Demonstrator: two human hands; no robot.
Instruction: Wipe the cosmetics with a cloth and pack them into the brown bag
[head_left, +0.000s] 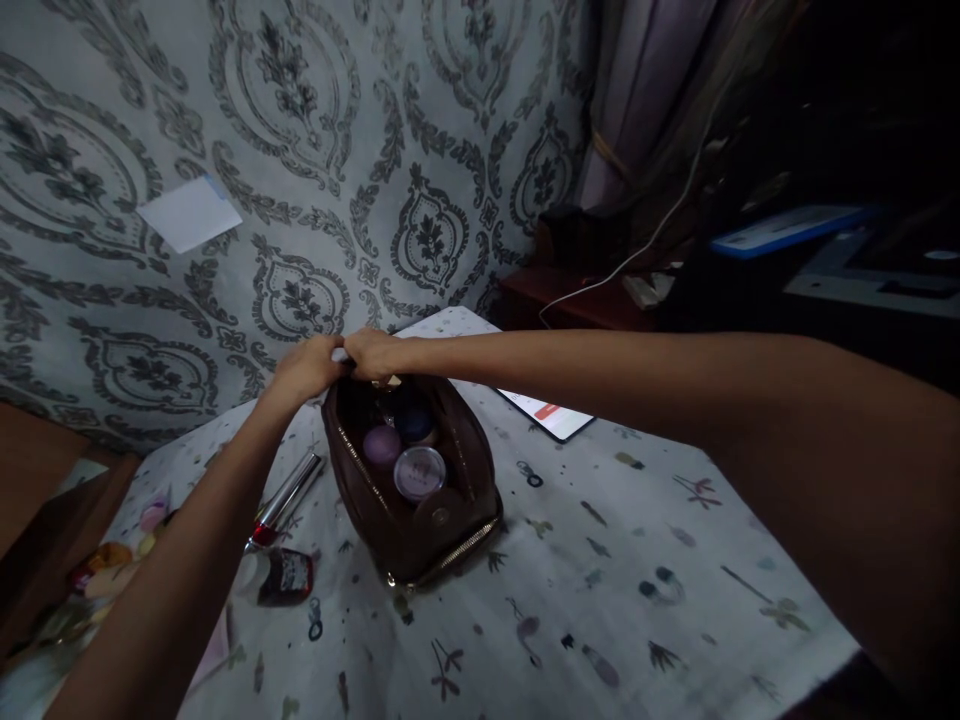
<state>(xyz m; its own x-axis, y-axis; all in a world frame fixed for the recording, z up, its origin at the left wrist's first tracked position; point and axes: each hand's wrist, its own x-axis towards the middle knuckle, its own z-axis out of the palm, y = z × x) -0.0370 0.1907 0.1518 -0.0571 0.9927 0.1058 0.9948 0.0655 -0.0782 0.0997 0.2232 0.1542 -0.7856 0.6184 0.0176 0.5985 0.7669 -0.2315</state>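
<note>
Mid-frame: left hand (306, 368) and right hand (373, 354) meet at far end of open brown bag (436, 512), seemingly adjusting it; can't tell what fingers grasp. Next likely needs bag steady.

The bag (411, 530) — far rim partly hidden under fingers (364, 347); lettering on the round case (420, 473) — too small to read.

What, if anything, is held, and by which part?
The left hand and right hand meet at the far end of the brown bag, a small pale thing between them; the exact hold cannot be told.
</note>
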